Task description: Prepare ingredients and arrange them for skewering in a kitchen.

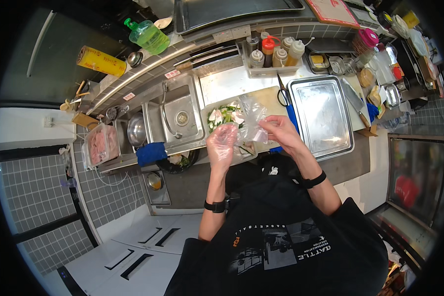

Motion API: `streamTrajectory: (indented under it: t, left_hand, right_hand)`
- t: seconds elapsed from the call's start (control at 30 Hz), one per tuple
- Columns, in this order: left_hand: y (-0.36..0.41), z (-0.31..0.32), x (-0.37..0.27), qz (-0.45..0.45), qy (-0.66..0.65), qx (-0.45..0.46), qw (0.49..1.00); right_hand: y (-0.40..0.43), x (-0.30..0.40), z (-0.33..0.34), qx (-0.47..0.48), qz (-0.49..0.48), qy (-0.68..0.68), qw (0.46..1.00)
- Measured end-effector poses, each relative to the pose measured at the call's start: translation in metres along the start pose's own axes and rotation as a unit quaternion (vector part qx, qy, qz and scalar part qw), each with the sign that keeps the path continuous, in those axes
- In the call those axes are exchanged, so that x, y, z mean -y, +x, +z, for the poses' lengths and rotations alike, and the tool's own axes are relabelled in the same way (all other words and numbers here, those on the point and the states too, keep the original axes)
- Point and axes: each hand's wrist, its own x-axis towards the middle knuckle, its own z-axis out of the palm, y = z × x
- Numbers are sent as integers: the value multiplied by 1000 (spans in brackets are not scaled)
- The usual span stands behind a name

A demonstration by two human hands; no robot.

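My left hand [221, 144] wears a clear disposable plastic glove, its fingers curled close to a second thin clear plastic glove [254, 120]. Whether those fingers grip the second one cannot be made out. Thumb and fingers of my right hand [282, 132], which is bare, pinch the right side of that second glove. Beyond my hands, a clear plastic container holds chopped greens and pale pieces of food [225, 114]. It stands by a pale cutting board [275, 97]. Partly hidden under my left wrist, another clear container [249, 155] holds some food.
Left lies a steel sink [181, 118] with a faucet [165, 107], then a tub of raw meat [103, 144]. Scissors [282, 92] and a metal tray [322, 114] lie right, a knife [355, 100] beyond. Sauce bottles [280, 57] stand in a bin behind.
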Motion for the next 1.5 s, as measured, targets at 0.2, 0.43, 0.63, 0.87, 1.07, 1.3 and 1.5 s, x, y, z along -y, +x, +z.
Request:
streamTrajectory:
  t: [0.2,0.43,0.63,0.87,1.07,1.3,1.5]
  left_hand:
    - [1,-3,10,-97,-75,-24,992]
    - [0,-16,22,-210,-136,24,968]
    - [5,-36,5,-10,-76,-199,977]
    - [6,4,-74,116,200,59,971]
    - [0,17,-51,-112,24,169,979]
    - [2,4,-32,-174,-50,157,971]
    - [5,-9,-35,-124,-163,103,973]
  right_hand:
    - [1,4,-9,-8,-46,-30,998]
    - [4,-2,-12,11,-79,15,997]
    - [1,-5,-8,-23,-133,-45,990]
    - [-19,13,17,38,-172,-30,984]
    - [-25,11,20,96,-170,-34,980]
    - [-32,17,13,97,-114,-8,989]
    - [-29,16,8,11,-208,-19,978]
